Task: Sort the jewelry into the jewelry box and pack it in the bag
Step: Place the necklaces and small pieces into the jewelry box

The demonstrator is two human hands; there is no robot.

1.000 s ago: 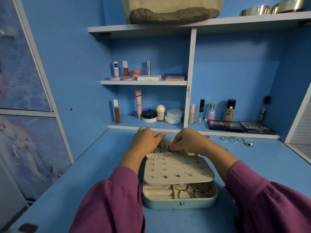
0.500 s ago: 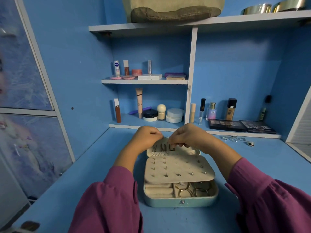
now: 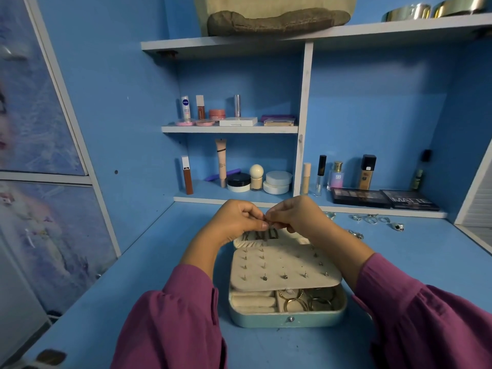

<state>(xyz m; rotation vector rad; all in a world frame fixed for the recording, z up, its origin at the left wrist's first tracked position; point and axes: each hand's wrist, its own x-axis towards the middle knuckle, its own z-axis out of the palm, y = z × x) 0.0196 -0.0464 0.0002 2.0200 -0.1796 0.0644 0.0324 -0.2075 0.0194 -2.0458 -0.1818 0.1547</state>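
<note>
A teal jewelry box (image 3: 287, 319) lies open on the blue desk. Its cream earring panel (image 3: 282, 267) carries several studs, and gold bangles (image 3: 306, 299) lie in the compartment under it. Above the box's far end, my left hand (image 3: 234, 222) and my right hand (image 3: 298, 217) meet fingertip to fingertip, both pinching a small thin piece of jewelry (image 3: 268, 225) that is too small to identify. Several silver rings (image 3: 372, 219) lie loose on the desk at the right. A beige bag (image 3: 274, 14) sits on the top shelf.
Cosmetics bottles and jars (image 3: 239, 179) fill the shelves behind the box. Two dark eyeshadow palettes (image 3: 383, 198) lie at the back right. Metal bowls (image 3: 431, 9) stand on the top shelf. A patterned cabinet door (image 3: 34, 129) bounds the left side.
Both hands have risen from the far end of the box and drawn together, now pinching the small piece above it. The box has not moved.
</note>
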